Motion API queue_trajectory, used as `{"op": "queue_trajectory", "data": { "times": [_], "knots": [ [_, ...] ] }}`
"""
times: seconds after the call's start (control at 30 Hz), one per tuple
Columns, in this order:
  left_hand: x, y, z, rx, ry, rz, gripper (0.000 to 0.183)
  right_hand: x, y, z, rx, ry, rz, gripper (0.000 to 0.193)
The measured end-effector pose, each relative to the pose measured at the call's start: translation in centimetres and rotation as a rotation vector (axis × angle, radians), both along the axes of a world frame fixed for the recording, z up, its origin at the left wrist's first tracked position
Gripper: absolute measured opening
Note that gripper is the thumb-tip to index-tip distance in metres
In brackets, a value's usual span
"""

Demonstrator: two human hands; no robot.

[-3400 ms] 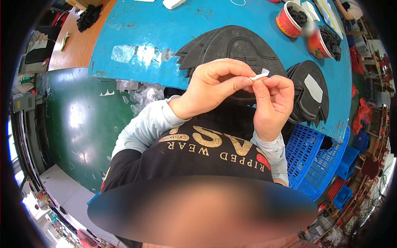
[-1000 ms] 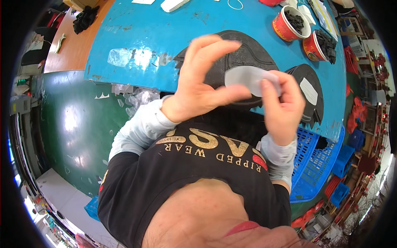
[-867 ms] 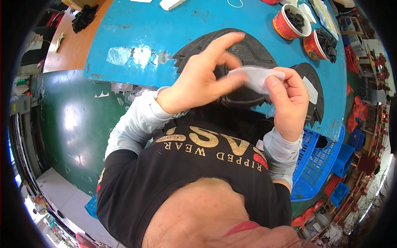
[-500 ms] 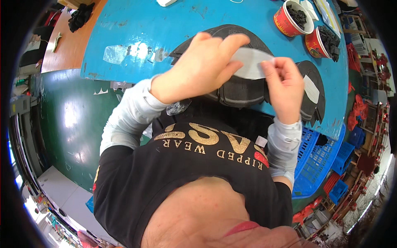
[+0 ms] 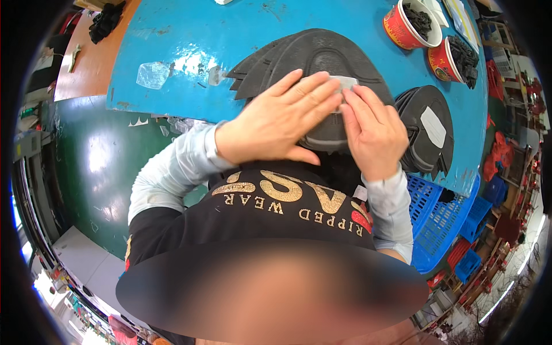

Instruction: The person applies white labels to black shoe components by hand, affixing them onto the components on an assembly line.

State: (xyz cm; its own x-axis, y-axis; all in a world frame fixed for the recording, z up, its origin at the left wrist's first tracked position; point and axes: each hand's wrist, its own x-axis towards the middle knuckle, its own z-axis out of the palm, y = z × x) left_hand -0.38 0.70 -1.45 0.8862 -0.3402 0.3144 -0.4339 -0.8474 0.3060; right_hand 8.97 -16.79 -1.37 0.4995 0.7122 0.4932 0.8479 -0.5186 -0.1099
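On the counter: a blue counter [image 5: 190, 34] carries a stack of black cut pieces [image 5: 313, 57].
Left hand [image 5: 282, 123]: flat, fingers spread, pressing on the stack.
Right hand [image 5: 371, 129]: flat, fingertips on a pale grey patch [image 5: 347, 83].
Patch: lies on the top black piece, between both hands.
Nearby: a second black stack [image 5: 428, 129] and two red cups [image 5: 405, 26].

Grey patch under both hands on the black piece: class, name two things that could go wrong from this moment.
1. The left hand hides most of the grey patch, so it could set crooked or creased unseen.
2. The top black piece rests on a fanned stack; pressing from the right hand might slide it out of line.
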Motion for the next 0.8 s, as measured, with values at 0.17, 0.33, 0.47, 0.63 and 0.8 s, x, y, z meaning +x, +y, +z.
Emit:
{"op": "queue_trajectory", "data": {
  "times": [0.17,0.33,0.47,0.63,0.8],
  "knots": [
    [-0.4,1.3,0.2,0.098,0.095,-0.048,0.09,0.3,-1.8,0.0,0.012,0.022,-0.085,0.028],
    [2.1,-0.9,2.7,0.17,0.01,-0.059,0.091,0.0,-1.8,-2.0,0.176,0.09,-0.307,0.039],
    [3.1,-1.3,0.3,0.154,0.027,-0.066,0.091,-0.1,-1.8,-1.7,0.331,0.104,-0.265,0.039],
    [1.5,-0.6,0.3,0.123,-0.036,-0.054,0.089,0.0,-2.1,0.2,0.518,0.383,-0.257,0.017],
    [-2.2,2.0,0.1,-0.015,-0.33,0.132,0.064,3.2,-12.8,6.1,1.046,0.779,-0.339,0.013]
  ]
}}
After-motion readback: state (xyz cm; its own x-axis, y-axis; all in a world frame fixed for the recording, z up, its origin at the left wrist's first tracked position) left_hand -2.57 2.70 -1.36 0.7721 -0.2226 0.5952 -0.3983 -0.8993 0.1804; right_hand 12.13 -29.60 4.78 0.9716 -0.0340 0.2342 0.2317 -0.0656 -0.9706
